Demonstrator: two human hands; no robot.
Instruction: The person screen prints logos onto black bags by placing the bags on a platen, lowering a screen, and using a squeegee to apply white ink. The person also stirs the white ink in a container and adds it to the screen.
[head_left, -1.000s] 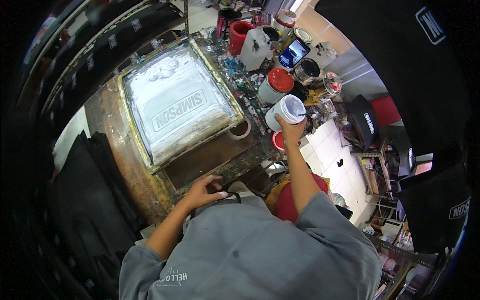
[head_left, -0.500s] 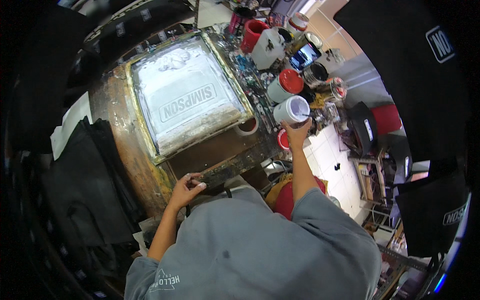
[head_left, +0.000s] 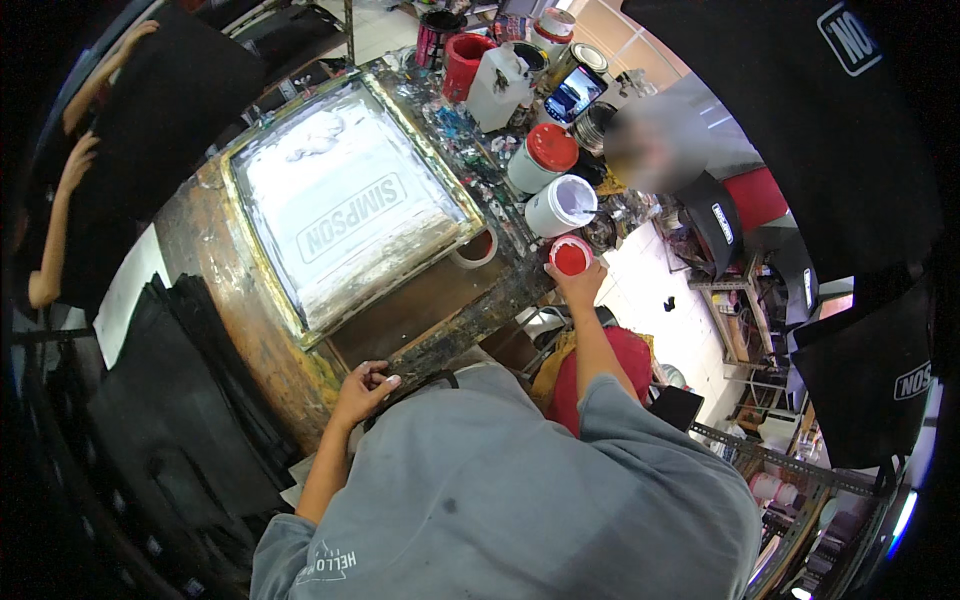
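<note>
Right hand (head_left: pixel 577 283) was at the worktop's (head_left: pixel 235 300) near right corner, grip wrapped around a red-topped tub (head_left: pixel 571 257), thumb on its left, fingers on its right. Couldn't tell whether that red top was a lid or paint inside. Left hand (head_left: pixel 362 393) was by the near edge, in front of the person's waist, grip loosely curled, narrow gap between thumb and fingers; contact with the edge unclear.

Just beyond the red-topped tub stood an open white tub (head_left: pixel 543 213), pale stuff inside, a stick leaning at its rim. Next along the right side: a red-lidded tub (head_left: pixel 530 168), then a phone (head_left: pixel 575 95) with its screen lit, a translucent jug (head_left: pixel 497 90) and a red container (head_left: pixel 465 65) toward the far right corner.

Screen frame (head_left: pixel 264 256) lay across the middle, white ink smeared over its mesh and heaped toward the far edge. Tape roll (head_left: pixel 475 262) sat just beside its near right corner. Dark fabric (head_left: pixel 190 400) was piled off the left edge. Far left, another person's hands (head_left: pixel 80 160) were at a black sheet (head_left: pixel 190 80).
</note>
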